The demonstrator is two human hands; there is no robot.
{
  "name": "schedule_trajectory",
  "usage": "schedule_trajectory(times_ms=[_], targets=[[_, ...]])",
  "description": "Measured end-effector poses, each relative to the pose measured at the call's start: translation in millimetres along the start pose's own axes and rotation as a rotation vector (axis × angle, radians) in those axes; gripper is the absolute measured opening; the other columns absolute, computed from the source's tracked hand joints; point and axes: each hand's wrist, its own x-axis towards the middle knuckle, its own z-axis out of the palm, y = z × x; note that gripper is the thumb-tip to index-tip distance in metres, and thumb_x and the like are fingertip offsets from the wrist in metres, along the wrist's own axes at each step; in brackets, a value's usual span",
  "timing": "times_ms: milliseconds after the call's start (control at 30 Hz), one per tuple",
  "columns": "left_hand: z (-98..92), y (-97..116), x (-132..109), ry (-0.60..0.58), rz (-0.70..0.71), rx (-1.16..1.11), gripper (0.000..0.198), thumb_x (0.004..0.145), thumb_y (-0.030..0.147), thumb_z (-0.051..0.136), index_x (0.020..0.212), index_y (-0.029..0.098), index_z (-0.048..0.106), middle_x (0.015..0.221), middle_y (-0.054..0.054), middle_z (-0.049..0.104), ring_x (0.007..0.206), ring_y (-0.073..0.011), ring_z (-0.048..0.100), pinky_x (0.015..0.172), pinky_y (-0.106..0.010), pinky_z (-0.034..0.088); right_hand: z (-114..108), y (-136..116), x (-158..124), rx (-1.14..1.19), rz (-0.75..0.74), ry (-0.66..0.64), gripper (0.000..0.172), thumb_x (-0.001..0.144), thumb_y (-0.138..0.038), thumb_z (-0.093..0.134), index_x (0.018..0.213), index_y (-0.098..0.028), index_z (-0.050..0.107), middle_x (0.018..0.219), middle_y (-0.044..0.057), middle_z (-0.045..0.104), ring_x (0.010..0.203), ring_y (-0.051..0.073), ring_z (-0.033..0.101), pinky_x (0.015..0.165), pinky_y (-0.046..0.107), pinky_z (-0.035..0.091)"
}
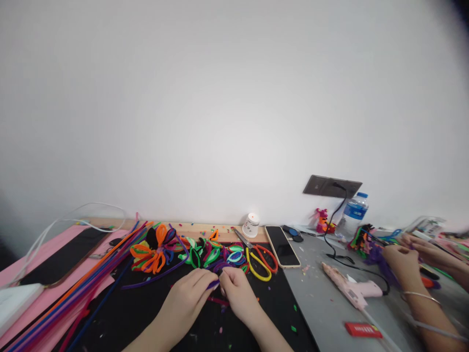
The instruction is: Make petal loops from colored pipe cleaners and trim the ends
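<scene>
My left hand [188, 296] and my right hand [237, 292] meet low in the middle of the view, both with fingers closed. A purple pipe cleaner [213, 284] is pinched between them, its ends partly hidden by the fingers. Just beyond my knuckles lie looped green, black and white pipe-cleaner pieces [205, 254]. An orange looped pipe-cleaner flower [156, 252] sits to the left, with a long purple pipe cleaner [146, 282] curving beside it. Scissors [261, 266] with yellow and red handles rest to the right of my hands.
A bundle of long pipe cleaners [84, 281] covers the left side. Behind the black mat [278, 313] stands an upturned paper cup [251, 225], near a phone [282, 246]. To the right are a pink glue gun [350, 288], a water bottle [353, 215] and another person's hands [403, 259].
</scene>
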Motion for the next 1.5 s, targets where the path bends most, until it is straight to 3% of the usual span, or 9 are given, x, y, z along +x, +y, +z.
schedule_trajectory(times_ms=[167, 400, 633, 900, 1067, 1233, 1333, 1400, 1500], targets=[[-0.3, -4, 2, 0.12, 0.206, 0.191, 0.027, 0.089, 0.016, 0.035, 0.088, 0.017, 0.062, 0.075, -0.004, 0.069, 0.067, -0.0159, 0.062, 0.064, -0.025, 0.051, 1, -4, -2, -0.062, -0.013, -0.009, 0.031, 0.081, -0.022, 0.038, 0.051, -0.02, 0.029, 0.047, -0.007, 0.027, 0.046, 0.008, 0.025, 0.044, 0.021, 0.019], [-2.7, -2, 3, 0.017, 0.1, 0.096, 0.032, 0.088, 0.015, 0.033, 0.084, 0.019, 0.065, 0.072, -0.004, 0.069, 0.064, -0.0156, 0.063, 0.063, -0.023, 0.049, 2, 1, -3, -0.19, -0.087, 0.01, 0.03, 0.082, -0.019, 0.036, 0.054, -0.02, 0.025, 0.051, -0.007, 0.024, 0.05, 0.008, 0.024, 0.046, 0.022, 0.017], [-9.9, 3, 11, -0.207, -0.398, -0.52, 0.025, 0.083, 0.023, 0.047, 0.065, 0.017, 0.064, 0.061, 0.0, 0.066, 0.061, -0.0134, 0.06, 0.062, -0.02, 0.044, 0, -6, -8, -0.258, -0.176, -0.009, 0.031, 0.085, -0.018, 0.036, 0.056, -0.019, 0.023, 0.051, -0.007, 0.024, 0.049, 0.008, 0.025, 0.046, 0.022, 0.017], [-2.4, 6, 10, -0.279, -0.726, -1.348, 0.025, 0.073, 0.034, 0.065, 0.061, 0.013, 0.059, 0.052, 0.0, 0.06, 0.05, -0.0106, 0.054, 0.056, -0.023, 0.043, -5, -18, -17, -0.344, -0.308, -0.046, 0.031, 0.088, -0.018, 0.034, 0.059, -0.019, 0.026, 0.055, -0.005, 0.031, 0.052, 0.01, 0.033, 0.051, 0.023, 0.022], [5.6, 9, 1, -0.318, -0.8, -1.632, 0.026, 0.07, 0.031, 0.069, 0.06, 0.013, 0.055, 0.048, 0.001, 0.054, 0.046, -0.0076, 0.048, 0.054, -0.021, 0.04, -7, -25, -22, -0.371, -0.419, -0.094, 0.029, 0.089, -0.02, 0.033, 0.061, -0.019, 0.025, 0.058, -0.004, 0.032, 0.054, 0.01, 0.033, 0.053, 0.024, 0.023], [5.0, 8, 10, -0.28, -0.744, -1.32, 0.029, 0.08, 0.037, 0.056, 0.063, 0.014, 0.053, 0.053, 0.003, 0.054, 0.042, -0.0055, 0.044, 0.044, -0.017, 0.032, -7, -16, -14, -0.313, -0.315, 0.012, 0.03, 0.087, -0.021, 0.034, 0.059, -0.019, 0.025, 0.055, -0.005, 0.03, 0.051, 0.01, 0.03, 0.05, 0.024, 0.021], [0.9, 7, 15, -0.155, -0.509, -0.798, 0.015, 0.081, 0.03, 0.055, 0.08, 0.016, 0.061, 0.068, -0.001, 0.063, 0.057, -0.0113, 0.056, 0.058, -0.022, 0.044, -4, -6, -7, -0.132, -0.185, 0.118, 0.032, 0.086, -0.026, 0.036, 0.056, -0.02, 0.026, 0.053, -0.006, 0.027, 0.049, 0.009, 0.026, 0.048, 0.024, 0.019], [-0.6, 6, 13, -0.075, -0.373, -0.484, 0.021, 0.078, 0.022, 0.058, 0.099, 0.022, 0.06, 0.092, -0.003, 0.066, 0.075, -0.0157, 0.06, 0.067, -0.024, 0.047, -2, -2, -3, 0.015, -0.111, 0.138, 0.032, 0.085, -0.028, 0.037, 0.055, -0.02, 0.027, 0.051, -0.006, 0.027, 0.048, 0.009, 0.024, 0.046, 0.023, 0.019], [0.3, 3, 7, -0.003, -0.14, -0.176, 0.027, 0.084, 0.015, 0.047, 0.107, 0.024, 0.057, 0.102, -0.004, 0.064, 0.089, -0.0169, 0.061, 0.078, -0.025, 0.049, 3, 1, -2, 0.209, -0.001, 0.098, 0.034, 0.083, -0.031, 0.039, 0.052, -0.02, 0.03, 0.046, -0.008, 0.026, 0.043, 0.007, 0.019, 0.043, 0.023, 0.016]])
